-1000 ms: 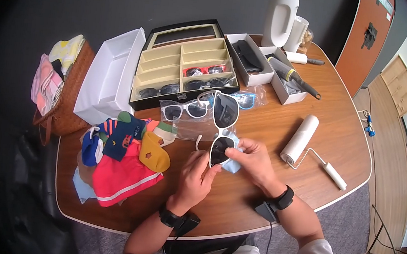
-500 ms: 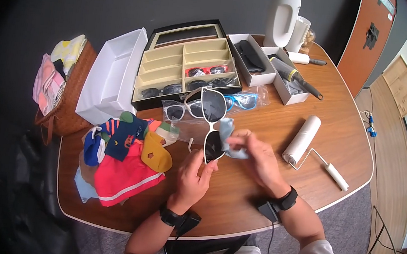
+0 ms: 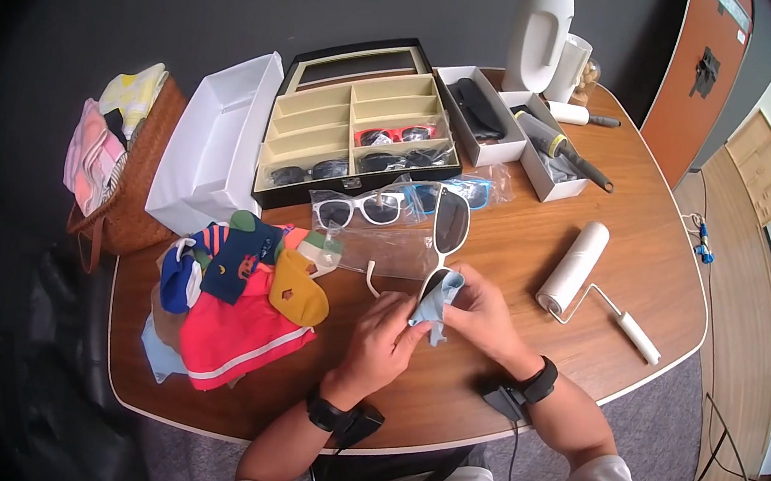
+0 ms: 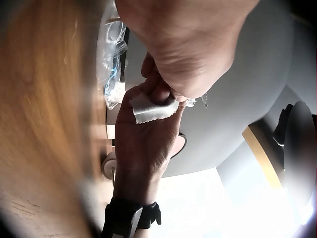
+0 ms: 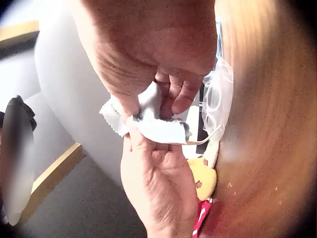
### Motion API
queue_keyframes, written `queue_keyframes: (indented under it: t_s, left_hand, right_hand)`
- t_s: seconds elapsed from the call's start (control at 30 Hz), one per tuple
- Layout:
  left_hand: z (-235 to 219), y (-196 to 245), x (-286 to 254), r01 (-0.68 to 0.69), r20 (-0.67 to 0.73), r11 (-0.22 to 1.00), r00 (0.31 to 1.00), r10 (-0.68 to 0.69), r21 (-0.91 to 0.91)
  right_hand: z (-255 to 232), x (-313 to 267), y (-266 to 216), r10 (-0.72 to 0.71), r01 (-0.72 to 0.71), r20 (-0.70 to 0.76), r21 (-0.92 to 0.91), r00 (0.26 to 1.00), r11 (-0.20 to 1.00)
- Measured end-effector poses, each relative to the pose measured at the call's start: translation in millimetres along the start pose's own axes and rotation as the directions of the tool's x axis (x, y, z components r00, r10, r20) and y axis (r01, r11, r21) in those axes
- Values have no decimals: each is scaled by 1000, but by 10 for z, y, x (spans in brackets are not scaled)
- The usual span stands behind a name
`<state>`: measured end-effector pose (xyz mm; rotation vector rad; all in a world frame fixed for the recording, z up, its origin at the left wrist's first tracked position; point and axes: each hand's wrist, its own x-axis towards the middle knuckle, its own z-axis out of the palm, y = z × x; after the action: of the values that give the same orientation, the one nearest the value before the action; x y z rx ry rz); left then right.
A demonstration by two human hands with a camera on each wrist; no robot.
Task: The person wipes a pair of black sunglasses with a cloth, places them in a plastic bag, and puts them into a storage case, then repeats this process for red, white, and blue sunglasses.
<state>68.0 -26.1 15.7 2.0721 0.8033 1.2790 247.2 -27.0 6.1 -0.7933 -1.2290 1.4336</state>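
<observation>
White sunglasses (image 3: 452, 221) and blue cloth (image 3: 436, 304) in 2 gripping hands (image 3: 378, 345) (image 3: 489, 325), inside the table edge (image 3: 649, 373), bare wood (image 3: 517, 245) toward the roller (image 3: 575, 265)

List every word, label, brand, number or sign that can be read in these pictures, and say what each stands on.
No text can be read.
Pale strip at the top of the orange door: too small and blurred.
White label on the same door: too small.
Navy sock: picture motifs, no legible words.
</observation>
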Motion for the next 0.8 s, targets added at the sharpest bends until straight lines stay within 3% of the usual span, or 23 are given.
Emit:
queue_keyframes:
  t_s: [0.2, 0.33, 0.57, 0.67, 0.8]
  left_hand:
    - [-47, 1, -8, 37, 55, 998, 998, -40, 44]
    - [-35, 8, -2, 25, 46, 999, 999, -27, 30]
    - [-5, -1, -23, -29, 18, 999, 999, 29, -20]
    - [-14, -5, 7, -64, 0, 998, 998, 64, -4]
    - [-35, -6, 10, 0, 27, 1000, 1000, 0, 15]
  right_hand:
    - [73, -31, -72, -60, 15, -188, -231, 980, 973]
    - [75, -22, -57, 2, -38, -249, -137, 968, 990]
    - [48, -13, -77, 14, -11, 15, -146, 1000, 989]
    - [62, 0, -53, -49, 48, -11, -102, 999, 994]
    - [31, -24, -32, 52, -70, -146, -120, 988, 990]
